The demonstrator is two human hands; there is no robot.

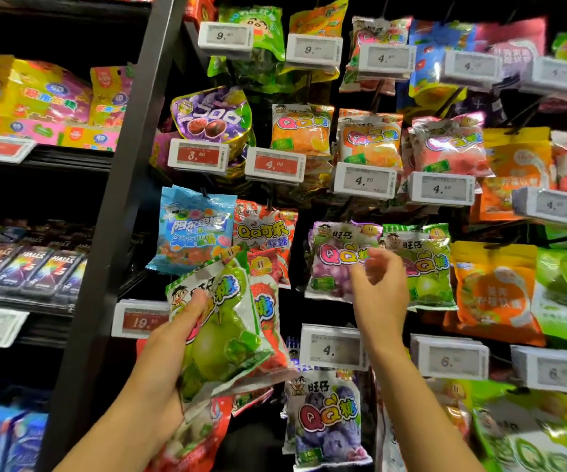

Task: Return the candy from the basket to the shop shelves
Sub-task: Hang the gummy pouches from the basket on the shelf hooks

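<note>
Shop shelves [104, 233] and peg hooks crowded with hanging candy bags and price tags [363, 180] fill the view. Several candy packets are gripped in the left hand [168, 362], thumb curled over the front of a green apple packet [220, 335], with a red strawberry packet [268, 321] fanned out behind it, tilted and held just below a blue bag [193, 229] on its hook. The right hand [379, 291] is raised with fingers loosely curled and nothing is held in it; its fingertips are seen near the facing edges of a hanging purple grape packet [334, 260] and a hanging green packet [426, 267]. Whether they touch cannot be told.
</note>
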